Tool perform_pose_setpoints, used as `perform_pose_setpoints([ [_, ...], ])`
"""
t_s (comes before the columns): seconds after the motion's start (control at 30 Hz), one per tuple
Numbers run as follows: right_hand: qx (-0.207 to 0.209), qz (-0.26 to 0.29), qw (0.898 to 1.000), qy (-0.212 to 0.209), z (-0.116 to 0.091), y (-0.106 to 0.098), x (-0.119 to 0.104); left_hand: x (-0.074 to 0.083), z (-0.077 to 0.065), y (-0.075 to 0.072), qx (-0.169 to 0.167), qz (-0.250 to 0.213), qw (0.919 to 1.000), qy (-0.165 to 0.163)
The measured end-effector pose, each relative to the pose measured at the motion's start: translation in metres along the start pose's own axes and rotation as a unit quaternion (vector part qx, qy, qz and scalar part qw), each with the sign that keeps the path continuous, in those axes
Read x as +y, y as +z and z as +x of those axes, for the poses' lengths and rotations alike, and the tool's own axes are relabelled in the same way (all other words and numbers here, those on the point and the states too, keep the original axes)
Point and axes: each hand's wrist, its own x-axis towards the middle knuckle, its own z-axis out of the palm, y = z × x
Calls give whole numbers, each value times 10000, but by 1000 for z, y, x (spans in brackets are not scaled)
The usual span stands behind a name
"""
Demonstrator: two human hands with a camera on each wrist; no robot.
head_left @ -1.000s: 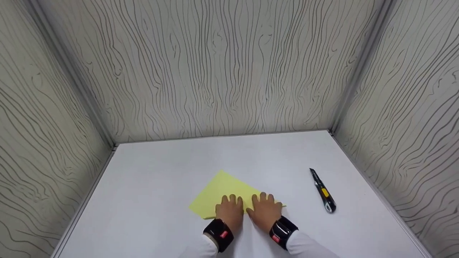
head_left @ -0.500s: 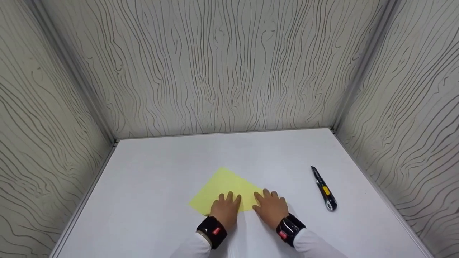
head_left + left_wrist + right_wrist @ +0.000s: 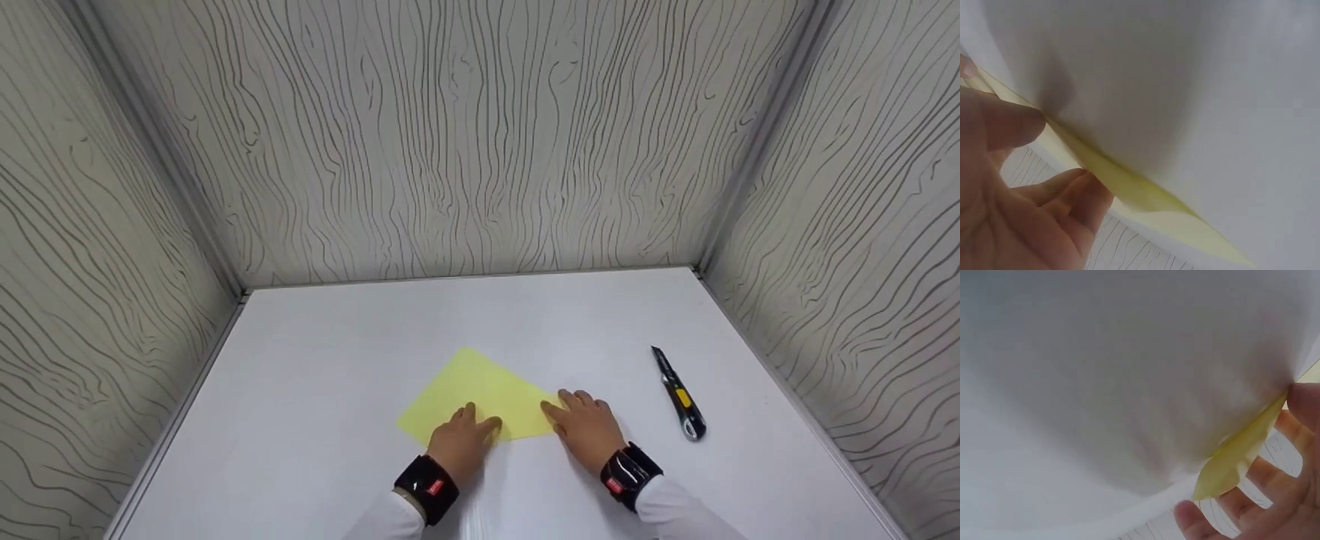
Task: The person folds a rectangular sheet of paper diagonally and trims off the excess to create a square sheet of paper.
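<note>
1. Your left hand (image 3: pixel 457 444) and right hand (image 3: pixel 589 429) rest, fingers loosely extended, on the folded yellow paper (image 3: pixel 481 379), lower centre.
2. You're probably smoothing its crease; next likely calls for even pressure.
3. Lower right: craft knife (image 3: pixel 680 397), untouched.

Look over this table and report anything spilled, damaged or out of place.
Nothing stands out. The folded yellow paper shows no visible tear, though its layers seem to gape at the near edge; the cutter lies by itself to the right.
</note>
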Motion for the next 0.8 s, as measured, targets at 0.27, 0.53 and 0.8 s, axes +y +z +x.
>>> perform_pose_setpoints([
  [0.27,-272,-283,9948,-942,-7,-5,-15,0,-1,-1,68,267,9988,403],
  [0.53,-973,-307,9920,-740,-21,-20,-26,1,-11,-12,-249,270,9973,642],
  [0.8,-1193,-129,9923,-319,-27,-25,-25,2,-17,-12,-556,631,9939,718],
])
